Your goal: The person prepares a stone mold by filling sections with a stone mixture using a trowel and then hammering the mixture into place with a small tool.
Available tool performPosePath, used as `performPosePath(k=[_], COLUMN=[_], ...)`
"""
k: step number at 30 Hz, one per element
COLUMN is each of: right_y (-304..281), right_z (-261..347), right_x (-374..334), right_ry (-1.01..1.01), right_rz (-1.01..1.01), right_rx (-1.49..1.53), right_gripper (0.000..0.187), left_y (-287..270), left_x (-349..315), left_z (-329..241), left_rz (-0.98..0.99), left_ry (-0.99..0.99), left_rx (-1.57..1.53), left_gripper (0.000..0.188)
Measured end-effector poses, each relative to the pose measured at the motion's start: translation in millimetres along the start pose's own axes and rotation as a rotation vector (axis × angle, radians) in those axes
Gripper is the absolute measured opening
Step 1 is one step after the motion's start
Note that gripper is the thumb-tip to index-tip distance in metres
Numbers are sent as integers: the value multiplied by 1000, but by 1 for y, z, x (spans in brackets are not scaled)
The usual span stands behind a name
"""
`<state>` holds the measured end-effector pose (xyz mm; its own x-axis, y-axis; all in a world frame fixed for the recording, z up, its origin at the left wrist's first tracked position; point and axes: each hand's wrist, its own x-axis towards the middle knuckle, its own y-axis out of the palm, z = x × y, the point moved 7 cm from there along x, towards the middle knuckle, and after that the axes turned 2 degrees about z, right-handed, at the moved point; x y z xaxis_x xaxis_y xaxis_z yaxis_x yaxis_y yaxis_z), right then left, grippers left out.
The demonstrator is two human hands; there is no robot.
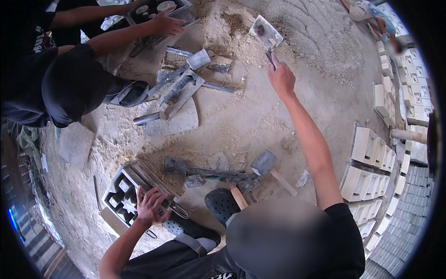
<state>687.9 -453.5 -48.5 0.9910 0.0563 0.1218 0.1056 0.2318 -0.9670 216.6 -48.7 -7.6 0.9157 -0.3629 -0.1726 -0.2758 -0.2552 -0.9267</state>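
My right hand [281,76] is wrapped round the handle of a trowel [266,33] at the end of my outstretched arm. The trowel's flat, pale-crusted blade is at the edge of a heap of grey sand [320,42]; I cannot tell whether it touches. Near my feet, my left hand [151,207] lies with fingers spread on the edge of a box-shaped mould [121,179]. Dark blocks and a pale star-shaped opening show inside the mould, and a wire loop handle [179,210] sticks out beside my hand.
A mallet [264,162] and dusty tools lie before my feet. Metal mould parts [179,90] are heaped farther off. At the far left a co-worker's hand [166,24] rests by another mould [188,14]. Pale openwork blocks [367,144] line the right; another person is far right.
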Motion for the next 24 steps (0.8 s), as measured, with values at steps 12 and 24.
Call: performPosePath(k=[12,24], right_y=[7,2], right_z=[-3,-34], right_x=[-19,-33], right_ry=[-104,56], right_rz=[29,-71], right_rx=[-26,21], right_gripper=[44,46], left_y=[-1,-5], left_x=[0,2], left_z=[0,-1], left_rz=[-32,-55], left_ry=[5,23], left_rx=[-19,-33], left_gripper=[60,59])
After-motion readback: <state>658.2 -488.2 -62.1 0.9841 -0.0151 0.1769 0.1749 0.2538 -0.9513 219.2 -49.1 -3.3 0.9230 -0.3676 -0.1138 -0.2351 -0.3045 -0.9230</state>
